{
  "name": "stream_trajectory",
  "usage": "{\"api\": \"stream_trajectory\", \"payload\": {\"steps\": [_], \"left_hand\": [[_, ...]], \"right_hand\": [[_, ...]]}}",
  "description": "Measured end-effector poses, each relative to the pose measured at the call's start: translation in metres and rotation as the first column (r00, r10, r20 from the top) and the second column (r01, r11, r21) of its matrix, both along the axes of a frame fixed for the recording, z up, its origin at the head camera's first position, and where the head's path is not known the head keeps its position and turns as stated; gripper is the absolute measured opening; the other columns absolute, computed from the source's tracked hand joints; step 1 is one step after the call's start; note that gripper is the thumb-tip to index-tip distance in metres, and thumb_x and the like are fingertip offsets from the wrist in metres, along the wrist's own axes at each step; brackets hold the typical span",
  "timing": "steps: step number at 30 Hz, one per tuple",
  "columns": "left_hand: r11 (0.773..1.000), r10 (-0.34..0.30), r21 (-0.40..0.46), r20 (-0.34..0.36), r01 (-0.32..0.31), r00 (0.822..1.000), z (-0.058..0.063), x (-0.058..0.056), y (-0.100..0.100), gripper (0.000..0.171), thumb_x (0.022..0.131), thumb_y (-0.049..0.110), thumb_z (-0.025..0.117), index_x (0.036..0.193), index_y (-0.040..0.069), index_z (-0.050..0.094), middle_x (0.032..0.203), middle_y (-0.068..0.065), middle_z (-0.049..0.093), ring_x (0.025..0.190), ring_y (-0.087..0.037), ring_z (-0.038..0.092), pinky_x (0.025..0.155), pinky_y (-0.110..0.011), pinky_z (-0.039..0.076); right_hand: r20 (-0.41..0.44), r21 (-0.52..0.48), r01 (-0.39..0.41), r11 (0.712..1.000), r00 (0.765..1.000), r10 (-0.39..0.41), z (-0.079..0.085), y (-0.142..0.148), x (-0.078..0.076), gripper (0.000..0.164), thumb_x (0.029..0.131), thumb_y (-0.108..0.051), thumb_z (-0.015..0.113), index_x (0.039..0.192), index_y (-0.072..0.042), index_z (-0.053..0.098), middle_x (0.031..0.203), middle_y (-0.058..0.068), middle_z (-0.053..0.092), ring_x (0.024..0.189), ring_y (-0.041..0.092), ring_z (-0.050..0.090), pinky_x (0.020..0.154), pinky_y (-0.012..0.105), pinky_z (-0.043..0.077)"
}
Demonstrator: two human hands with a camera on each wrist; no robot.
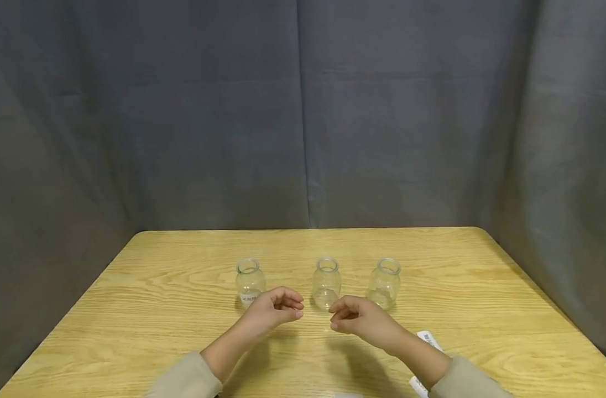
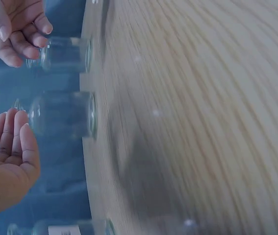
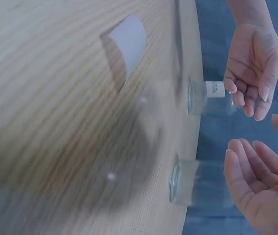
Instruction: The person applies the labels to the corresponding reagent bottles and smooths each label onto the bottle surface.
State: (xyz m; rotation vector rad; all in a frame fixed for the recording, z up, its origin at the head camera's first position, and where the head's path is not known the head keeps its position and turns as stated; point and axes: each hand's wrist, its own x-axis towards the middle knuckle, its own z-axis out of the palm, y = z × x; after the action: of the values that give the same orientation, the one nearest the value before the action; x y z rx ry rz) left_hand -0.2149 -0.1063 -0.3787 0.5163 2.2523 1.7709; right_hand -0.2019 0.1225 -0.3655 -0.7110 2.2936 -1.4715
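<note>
Three clear glass jars stand upright in a row on the wooden table: the left jar point(image 1: 248, 279) bears a white label point(image 1: 249, 299), and the middle jar point(image 1: 326, 284) and the right jar point(image 1: 384, 283) show no label. My left hand point(image 1: 275, 309) hovers above the table in front of the left jar, fingers loosely bent, nothing between them. My right hand point(image 1: 360, 318) is held in the air between the middle and right jars, on the near side, likewise holding nothing. In both wrist views the hands face each other with relaxed fingers, apart from one another.
A white printed paper strip point(image 1: 429, 338) lies on the table point(image 1: 149, 309), partly hidden beneath my right forearm. A small curled white paper piece point(image 3: 130, 43) shows in the right wrist view. Dark grey curtains point(image 1: 208, 121) surround the table at the back and sides.
</note>
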Motion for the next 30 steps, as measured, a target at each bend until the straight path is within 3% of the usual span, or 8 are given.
{"api": "stream_trajectory", "payload": {"steps": [10, 24, 30], "left_hand": [[0.994, -0.108, 0.02, 0.012, 0.107, 0.994, -0.003, -0.001, 0.038, 0.026, 0.08, 0.008, 0.06, 0.102, -0.003, 0.053, 0.091, -0.008, 0.054, 0.081, -0.018, 0.05, 0.074, -0.03, 0.043], [0.991, -0.132, -0.013, 0.036, 0.133, 0.991, -0.006, -0.005, 0.077, 0.024, 0.078, 0.008, 0.063, 0.098, -0.002, 0.056, 0.086, -0.003, 0.055, 0.078, -0.015, 0.05, 0.069, -0.027, 0.043], [0.987, -0.162, 0.027, 0.059, 0.161, 0.985, -0.008, -0.008, 0.095, 0.021, 0.077, 0.004, 0.062, 0.096, -0.003, 0.056, 0.084, -0.002, 0.057, 0.078, -0.013, 0.052, 0.068, -0.025, 0.044]], "right_hand": [[0.063, -0.01, 0.05, 0.999, 0.997, -0.049, -0.003, 0.034, 0.006, 0.04, 0.084, -0.021, 0.055, 0.11, 0.008, 0.046, 0.094, 0.011, 0.053, 0.086, 0.02, 0.05, 0.078, 0.04, 0.042], [0.148, -0.044, 0.124, 0.991, 0.982, -0.116, -0.006, 0.08, 0.014, 0.043, 0.086, -0.019, 0.052, 0.112, 0.013, 0.041, 0.1, 0.014, 0.052, 0.094, 0.029, 0.049, 0.079, 0.042, 0.042], [0.146, -0.019, 0.16, 0.987, 0.977, -0.155, -0.009, 0.099, 0.018, 0.046, 0.088, -0.019, 0.049, 0.114, 0.016, 0.036, 0.108, 0.022, 0.049, 0.095, 0.032, 0.05, 0.078, 0.043, 0.043]]}}
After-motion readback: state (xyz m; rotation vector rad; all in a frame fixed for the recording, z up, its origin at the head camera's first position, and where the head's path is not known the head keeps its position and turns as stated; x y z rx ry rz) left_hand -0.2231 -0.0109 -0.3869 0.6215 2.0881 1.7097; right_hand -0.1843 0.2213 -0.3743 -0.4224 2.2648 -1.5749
